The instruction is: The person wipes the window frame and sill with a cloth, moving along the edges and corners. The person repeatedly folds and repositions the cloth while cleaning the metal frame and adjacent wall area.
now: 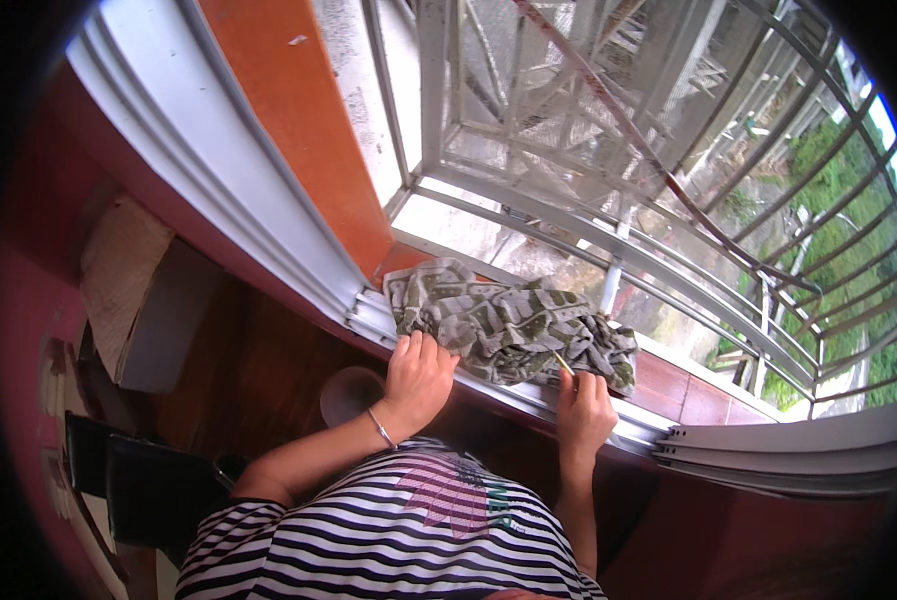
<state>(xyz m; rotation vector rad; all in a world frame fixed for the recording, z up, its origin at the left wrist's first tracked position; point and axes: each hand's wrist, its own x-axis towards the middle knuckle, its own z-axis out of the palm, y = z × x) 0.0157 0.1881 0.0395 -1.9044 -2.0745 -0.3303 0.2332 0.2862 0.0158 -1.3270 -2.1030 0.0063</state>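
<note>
A crumpled grey and dark green patterned cloth (pixel 508 319) lies bunched over the window sill and its white sliding track (pixel 519 394). My left hand (pixel 422 375) rests at the cloth's near left edge with its fingers curled. Whether the fingertips pinch the fabric is hidden. In my right hand (pixel 587 412) is a thin yellowish stick (pixel 564 365), held between thumb and fingers. Its tip points up and left against the cloth's near right part.
Metal security bars (pixel 643 150) stand outside the opening. A white window frame (pixel 215 150) rises on the left, beside an orange-painted reveal (pixel 298 127). Sliding panels (pixel 778 442) are stacked at right. Below left are a cardboard box (pixel 125 277), a black chair (pixel 155 487) and a round translucent object (pixel 351 397).
</note>
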